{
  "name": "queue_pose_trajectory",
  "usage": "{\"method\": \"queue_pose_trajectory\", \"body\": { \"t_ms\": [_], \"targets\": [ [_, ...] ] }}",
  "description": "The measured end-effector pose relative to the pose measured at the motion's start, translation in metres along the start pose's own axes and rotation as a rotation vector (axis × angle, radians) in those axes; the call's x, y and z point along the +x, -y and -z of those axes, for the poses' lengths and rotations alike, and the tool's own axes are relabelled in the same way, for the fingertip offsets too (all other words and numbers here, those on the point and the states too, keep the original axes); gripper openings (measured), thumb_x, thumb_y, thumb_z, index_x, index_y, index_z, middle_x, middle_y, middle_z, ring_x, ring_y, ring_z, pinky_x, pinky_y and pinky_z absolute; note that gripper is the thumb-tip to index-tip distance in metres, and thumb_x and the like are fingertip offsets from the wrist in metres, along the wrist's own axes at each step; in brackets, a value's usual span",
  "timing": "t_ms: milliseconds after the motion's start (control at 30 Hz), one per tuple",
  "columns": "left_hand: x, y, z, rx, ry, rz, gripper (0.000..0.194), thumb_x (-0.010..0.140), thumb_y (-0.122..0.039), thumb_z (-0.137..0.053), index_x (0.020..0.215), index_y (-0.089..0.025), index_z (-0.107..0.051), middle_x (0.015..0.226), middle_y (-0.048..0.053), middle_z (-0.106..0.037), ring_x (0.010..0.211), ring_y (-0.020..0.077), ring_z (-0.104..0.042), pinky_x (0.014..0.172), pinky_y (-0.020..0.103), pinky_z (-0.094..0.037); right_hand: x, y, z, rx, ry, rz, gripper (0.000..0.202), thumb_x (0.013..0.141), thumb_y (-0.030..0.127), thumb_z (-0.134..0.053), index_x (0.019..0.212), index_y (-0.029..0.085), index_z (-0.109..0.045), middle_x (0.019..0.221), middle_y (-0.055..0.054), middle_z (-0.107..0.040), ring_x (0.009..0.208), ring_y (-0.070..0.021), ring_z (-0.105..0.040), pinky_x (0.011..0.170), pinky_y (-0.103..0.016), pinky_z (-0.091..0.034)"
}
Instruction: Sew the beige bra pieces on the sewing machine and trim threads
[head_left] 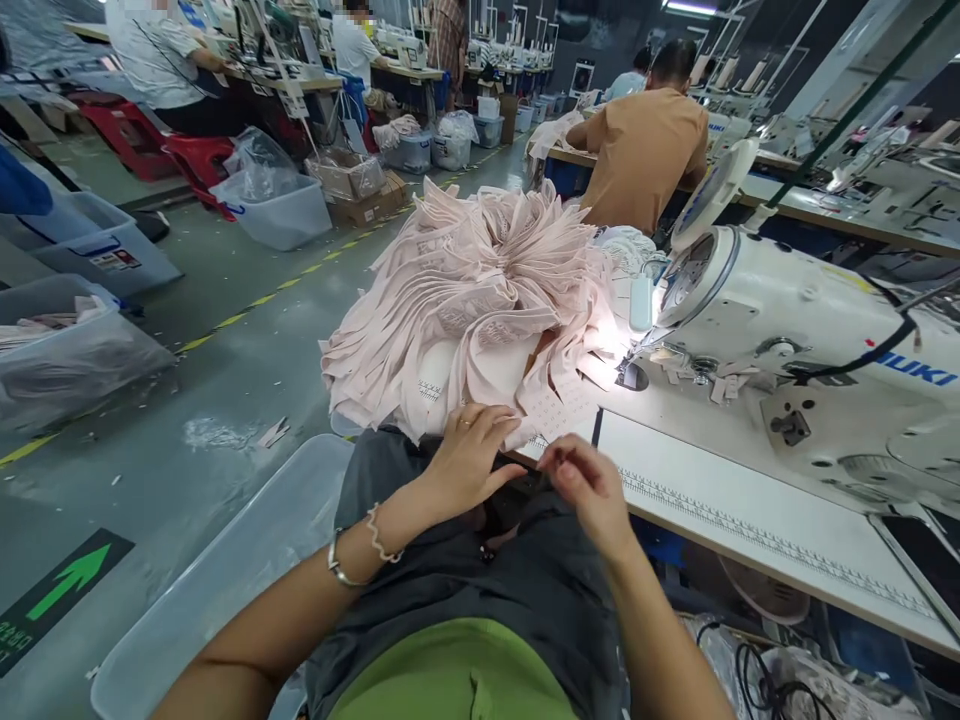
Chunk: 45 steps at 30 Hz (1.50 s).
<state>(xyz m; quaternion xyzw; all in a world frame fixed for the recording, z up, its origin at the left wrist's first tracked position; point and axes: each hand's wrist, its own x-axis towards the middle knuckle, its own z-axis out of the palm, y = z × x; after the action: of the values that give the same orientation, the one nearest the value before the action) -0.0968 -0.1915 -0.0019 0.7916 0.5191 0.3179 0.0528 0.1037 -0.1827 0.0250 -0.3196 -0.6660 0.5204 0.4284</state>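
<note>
A big heap of pale pink fabric pieces point(480, 270), fanned out in layers, lies on the sewing table in front of me. My left hand point(471, 455) is at the heap's near edge, its fingers stretched over the cloth and its thumb apart. Just right of it, my right hand point(591, 490) is closed at the table's front edge, thumb and fingers curled together; whatever they may pinch is hidden. Between and beyond the hands lies a dotted pink piece point(559, 408). The white sewing machine point(810, 300) stands to the right, its lamp lighting the needle area point(628, 372).
A ruler strip point(750, 535) runs along the table's front edge, with a dark phone-like device point(919, 560) at far right. A translucent bin point(217, 590) stands by my left leg. Other bins point(274, 210) line the floor. A person in a brown shirt point(645, 145) sits ahead.
</note>
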Motion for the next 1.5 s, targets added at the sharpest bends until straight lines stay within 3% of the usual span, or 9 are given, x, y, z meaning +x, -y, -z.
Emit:
{"method": "queue_pose_trajectory", "body": {
  "t_ms": [167,433,667,867,967,1067,1200,1333,1500],
  "targets": [
    [0.015,-0.001,-0.030,-0.223,-0.154,0.240,0.010,0.082,-0.025,-0.070,0.083,-0.019,-0.061,0.085,0.004,-0.064,0.091,0.0232,-0.057,0.083,0.035,-0.046,0.023,0.007,0.037,-0.513,-0.144,0.011,0.031,0.093,0.048,-0.054,0.083,0.019,-0.062,0.064,0.003,-0.052,0.059,-0.0128,-0.044,0.058,-0.026,-0.034],
    [0.011,0.010,-0.005,-0.856,-0.075,0.438,0.026,0.082,-0.044,-0.061,0.079,-0.019,-0.054,0.072,-0.002,-0.053,0.071,0.0138,-0.051,0.066,0.024,-0.045,0.041,-0.007,0.018,-1.280,0.045,0.030,0.018,0.098,0.029,-0.047,0.099,0.020,-0.063,0.091,-0.007,-0.070,0.080,-0.0206,-0.063,0.059,-0.030,-0.029],
    [0.013,0.014,0.011,-0.518,0.126,0.251,0.021,0.087,-0.039,-0.053,0.078,-0.020,-0.054,0.070,-0.002,-0.057,0.067,0.0152,-0.055,0.065,0.024,-0.042,0.059,-0.013,0.006,-1.367,0.104,0.018,0.023,0.103,0.027,-0.043,0.097,0.019,-0.064,0.090,-0.009,-0.070,0.079,-0.0205,-0.065,0.057,-0.030,-0.026],
    [0.014,0.082,0.082,0.236,0.379,0.250,0.021,0.090,-0.027,-0.049,0.102,-0.021,-0.064,0.076,0.008,-0.069,0.070,0.0269,-0.065,0.063,0.031,-0.041,0.085,0.011,0.035,-1.155,-0.076,0.163,0.019,0.094,0.026,-0.052,0.110,0.018,-0.058,0.089,-0.006,-0.071,0.078,-0.0205,-0.066,0.061,-0.026,-0.036],
    [0.020,0.097,0.105,0.469,0.244,0.338,0.030,0.089,-0.019,-0.046,0.113,-0.015,-0.063,0.086,0.015,-0.070,0.081,0.0345,-0.066,0.071,0.040,-0.045,0.140,0.045,0.033,-1.148,-0.167,0.298,0.030,0.090,0.011,-0.042,0.112,0.019,-0.062,0.091,-0.006,-0.069,0.084,-0.0198,-0.065,0.069,-0.027,-0.041],
    [0.034,0.078,0.092,0.514,0.014,0.302,0.030,0.084,-0.006,-0.044,0.100,-0.013,-0.067,0.097,0.021,-0.068,0.101,0.0392,-0.062,0.087,0.054,-0.044,0.226,0.078,0.018,-1.203,-0.217,0.382,0.035,0.094,0.012,-0.036,0.113,0.016,-0.065,0.112,-0.011,-0.064,0.100,-0.0228,-0.060,0.084,-0.032,-0.045],
    [0.060,0.037,0.037,-0.185,0.054,0.250,0.020,0.079,-0.007,-0.051,0.086,-0.019,-0.066,0.095,0.011,-0.068,0.100,0.0293,-0.062,0.095,0.049,-0.047,0.337,0.091,-0.007,-1.392,-0.026,0.287,0.040,0.093,0.007,-0.037,0.119,0.010,-0.067,0.147,-0.016,-0.046,0.134,-0.0306,-0.041,0.106,-0.043,-0.040],
    [0.086,0.027,-0.010,-1.286,-0.020,0.660,0.020,0.073,-0.014,-0.069,0.091,-0.019,-0.064,0.097,0.008,-0.070,0.090,0.0217,-0.068,0.092,0.041,-0.053,0.394,0.074,-0.026,-1.471,0.109,0.188,0.044,0.094,0.011,-0.044,0.135,0.018,-0.059,0.158,-0.012,-0.035,0.145,-0.0321,-0.029,0.115,-0.054,-0.030],
    [0.109,0.055,-0.026,-1.495,-0.197,0.783,0.017,0.071,-0.022,-0.073,0.072,-0.020,-0.056,0.083,0.008,-0.072,0.087,0.0247,-0.072,0.092,0.044,-0.056,0.409,0.053,-0.023,-1.511,0.176,0.153,0.036,0.093,0.034,-0.061,0.125,0.018,-0.065,0.137,-0.016,-0.058,0.133,-0.0334,-0.048,0.111,-0.059,-0.035]
  ]
}}
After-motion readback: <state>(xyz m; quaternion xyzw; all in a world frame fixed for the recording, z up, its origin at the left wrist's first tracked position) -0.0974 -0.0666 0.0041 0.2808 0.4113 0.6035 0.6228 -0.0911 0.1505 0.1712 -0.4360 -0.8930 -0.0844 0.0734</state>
